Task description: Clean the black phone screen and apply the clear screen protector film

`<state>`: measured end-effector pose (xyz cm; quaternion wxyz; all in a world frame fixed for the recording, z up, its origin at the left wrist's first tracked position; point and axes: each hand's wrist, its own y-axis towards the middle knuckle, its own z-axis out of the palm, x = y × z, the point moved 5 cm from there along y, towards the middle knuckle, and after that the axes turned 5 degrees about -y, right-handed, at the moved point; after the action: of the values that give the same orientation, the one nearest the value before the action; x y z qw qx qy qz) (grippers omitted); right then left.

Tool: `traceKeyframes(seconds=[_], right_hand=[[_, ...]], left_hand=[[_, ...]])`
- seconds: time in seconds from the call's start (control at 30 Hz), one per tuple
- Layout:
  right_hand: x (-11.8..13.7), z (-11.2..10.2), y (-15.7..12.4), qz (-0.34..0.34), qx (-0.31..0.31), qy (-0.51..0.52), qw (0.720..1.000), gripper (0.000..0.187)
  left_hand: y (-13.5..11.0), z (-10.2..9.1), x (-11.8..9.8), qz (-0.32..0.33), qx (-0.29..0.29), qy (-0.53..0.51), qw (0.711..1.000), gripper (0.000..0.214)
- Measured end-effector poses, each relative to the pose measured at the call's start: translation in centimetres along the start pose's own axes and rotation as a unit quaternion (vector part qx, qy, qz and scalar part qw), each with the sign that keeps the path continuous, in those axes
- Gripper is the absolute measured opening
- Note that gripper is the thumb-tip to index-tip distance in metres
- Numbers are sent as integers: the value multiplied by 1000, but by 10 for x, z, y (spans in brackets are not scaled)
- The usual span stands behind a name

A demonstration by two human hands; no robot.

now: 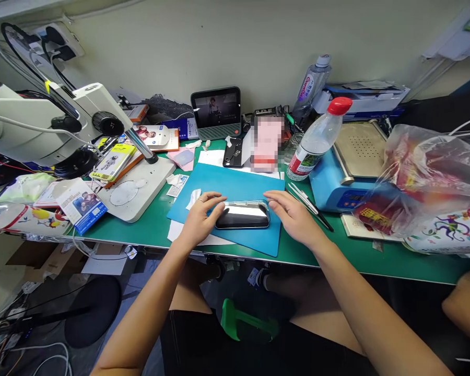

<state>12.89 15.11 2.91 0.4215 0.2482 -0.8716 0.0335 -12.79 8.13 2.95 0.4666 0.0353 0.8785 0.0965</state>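
Observation:
A dark-screened phone [242,219] lies flat on a blue mat [235,183], with a bright reflection across its glass. Over its far edge shows a thin, clear sheet [250,202], which looks like a screen protector. My left hand [203,215] is at the left end of this sheet, thumb and fingers bent around its edge. At the opposite end, my right hand [293,215] has its thumb and index finger at the edge. The exact fingertip contact is too small to make out clearly.
Tweezers and pen-like tools [311,206] lie right of the mat, near a red-capped bottle [317,138] and a blue heating plate [332,180]. A microscope stand [141,188] occupies the left. Behind the mat are a black phone case [234,151] and a lit display [216,109].

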Motion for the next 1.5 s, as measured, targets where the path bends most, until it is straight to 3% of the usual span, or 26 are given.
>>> traceKeyframes(seconds=[0.2, 0.3, 0.4, 1.0, 1.5], right_hand=[[-8, -3, -2, -34, 106, -107, 988, 75], [-14, -1, -4, -46, 154, -125, 979, 82], [-19, 0, -5, -49, 175, -119, 976, 77], [-20, 0, -4, -126, 147, -112, 975, 69], [-27, 4, -7, -139, 137, -112, 974, 67]], left_hand=[[2, 11, -1, 49, 111, 73, 990, 75], [1, 14, -1, 65, 131, 97, 985, 77], [0, 16, 1, 75, 137, 111, 982, 75], [-11, 13, 12, 123, 102, 94, 983, 69], [-12, 13, 12, 147, 92, 87, 981, 61]])
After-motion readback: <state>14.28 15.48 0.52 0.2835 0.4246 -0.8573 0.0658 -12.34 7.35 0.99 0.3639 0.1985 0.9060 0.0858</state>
